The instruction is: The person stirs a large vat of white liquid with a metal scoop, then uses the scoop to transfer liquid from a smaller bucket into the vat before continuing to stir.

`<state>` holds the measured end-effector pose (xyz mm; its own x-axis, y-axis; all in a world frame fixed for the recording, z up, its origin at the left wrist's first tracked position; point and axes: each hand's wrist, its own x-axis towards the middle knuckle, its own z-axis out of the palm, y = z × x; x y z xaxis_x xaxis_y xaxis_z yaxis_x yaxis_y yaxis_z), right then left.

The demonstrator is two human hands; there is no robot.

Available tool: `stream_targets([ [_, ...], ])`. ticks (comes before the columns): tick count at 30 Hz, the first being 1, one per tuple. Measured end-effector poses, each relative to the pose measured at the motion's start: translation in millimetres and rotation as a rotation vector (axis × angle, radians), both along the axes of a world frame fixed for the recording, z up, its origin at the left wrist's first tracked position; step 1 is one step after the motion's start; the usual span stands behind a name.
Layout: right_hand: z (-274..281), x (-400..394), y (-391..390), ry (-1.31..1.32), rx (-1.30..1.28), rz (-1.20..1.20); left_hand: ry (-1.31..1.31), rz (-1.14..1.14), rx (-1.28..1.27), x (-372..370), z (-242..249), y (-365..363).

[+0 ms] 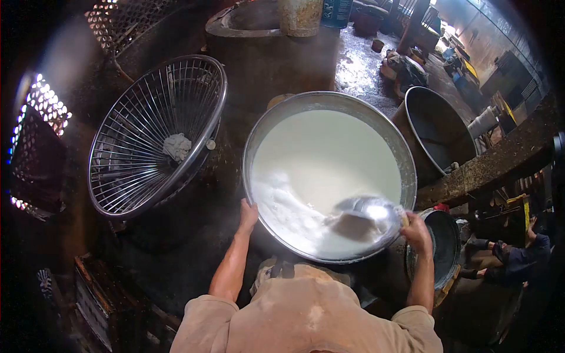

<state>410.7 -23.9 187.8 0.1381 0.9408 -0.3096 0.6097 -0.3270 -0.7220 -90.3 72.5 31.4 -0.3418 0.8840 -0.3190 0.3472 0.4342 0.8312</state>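
A wide round metal vat (409, 157) stands in front of me, filled with a white, milky liquid (321, 147). White foam (272, 203) lies along its near left side. My left hand (249, 215) is closed on the vat's rim at the near left. In my right hand (418, 233) is the handle of a shiny metal scoop (376, 210), blurred by motion. The scoop's bowl is over the near right part of the liquid, close to its surface, and a dark shadow shows beneath it.
To the left leans a large metal wire basket (126, 138) with a crumpled white cloth (176, 147) inside. A deep metal drum (412, 126) and a smaller dark tub (442, 235) stand to the right. A wooden beam (491, 162) crosses there. Another person (518, 254) sits at far right.
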Motion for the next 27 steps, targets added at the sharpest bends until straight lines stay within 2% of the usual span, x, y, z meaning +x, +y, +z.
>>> stream_targets([
  [1, -3, 1, 8, 0.002, -0.003, -0.003, 0.037, -0.003, -0.011, -2, -4, 2],
  [3, -24, 3, 31, -0.244, 0.239, -0.183, 0.073, -0.011, -0.023, -2, -5, 3],
  [5, -89, 23, 65, -0.596, 0.695, -0.14, 0.094, -0.026, -0.035, -1, 5, 1],
  [6, -89, 17, 73, -0.596, 0.694, -0.141, 0.094, -0.027, -0.035, -2, 2, 1],
  [8, -86, -4, 91, -0.348, 0.232, -0.396, 0.092, -0.019, -0.037, -4, -6, 4],
  [11, -128, -4, 108, -0.262, 0.088, -0.373, 0.109, -0.006, -0.076, -2, 1, 4],
  [12, -172, 11, 113, -0.334, 0.174, -0.306, 0.108, -0.001, -0.078, -2, 1, 3],
  [15, -172, -20, 100, -0.18, 0.102, -0.304, 0.068, -0.021, -0.09, -3, 0, 3],
  [16, -138, -47, 92, -0.09, 0.015, -0.336, 0.047, -0.008, -0.083, -2, 1, 2],
  [18, -140, -66, 85, -0.094, -0.006, -0.313, 0.052, -0.004, -0.093, 2, 9, 1],
  [24, -161, -111, 60, -0.059, -0.107, -0.262, 0.051, 0.019, 0.011, -2, -11, 0],
  [27, -167, -137, 49, -0.028, -0.166, -0.252, -0.03, -0.042, -0.088, -1, 18, -2],
])
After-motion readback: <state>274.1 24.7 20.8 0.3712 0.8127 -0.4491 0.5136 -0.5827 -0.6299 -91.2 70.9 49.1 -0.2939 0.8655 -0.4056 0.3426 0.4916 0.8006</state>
